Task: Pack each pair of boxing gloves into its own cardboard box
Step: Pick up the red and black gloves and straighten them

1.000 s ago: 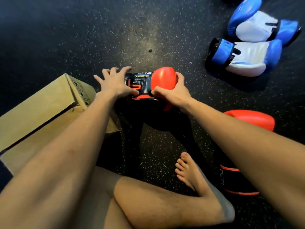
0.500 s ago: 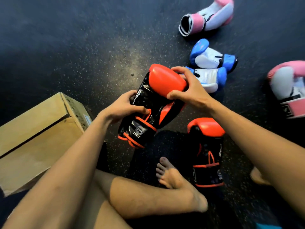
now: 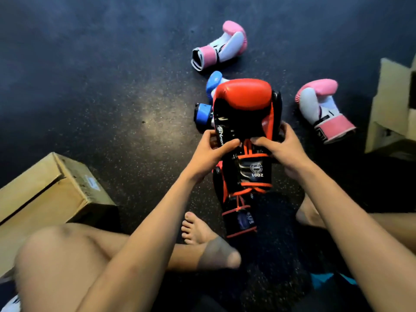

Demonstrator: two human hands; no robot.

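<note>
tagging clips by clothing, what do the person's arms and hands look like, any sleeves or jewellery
The left forearm and right forearm are bare, no sleeves in view. The left hand and right hand wear no gloves or wraps, and no watch, bracelet or ring shows on wrists or fingers.

Both bare forearms reach forward from the lower edge and meet in the middle. The left hand [image 3: 210, 154] grips the red and black glove [image 3: 245, 97] at its left side, with the thumb across the front. The right hand [image 3: 284, 149] grips the right side, thumb in front, fingers curled behind.
</note>
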